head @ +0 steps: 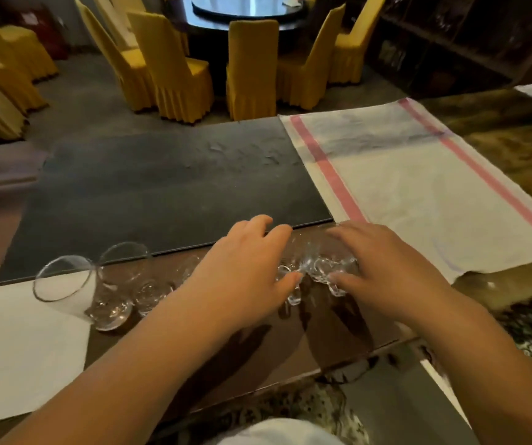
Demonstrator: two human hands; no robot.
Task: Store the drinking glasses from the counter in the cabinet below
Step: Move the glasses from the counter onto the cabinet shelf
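Several clear drinking glasses stand in a row on the brown counter [252,358] near its front edge. Two of them, a wide glass [65,284] and a second glass [126,261], stand free at the left. My left hand [242,271] curls from above over a glass in the middle of the row, which it mostly hides. Right beside it, my right hand [383,264] clasps another glass [325,264] from above, thumb on the near side. The two hands almost touch.
A dark mat [162,194] lies behind the glasses, and a white cloth with pink stripes [418,194] lies to its right. White paper [17,348] covers the counter's left end. A grey panel [393,399] hangs below the front edge. Yellow-covered chairs [175,72] ring a round table beyond.
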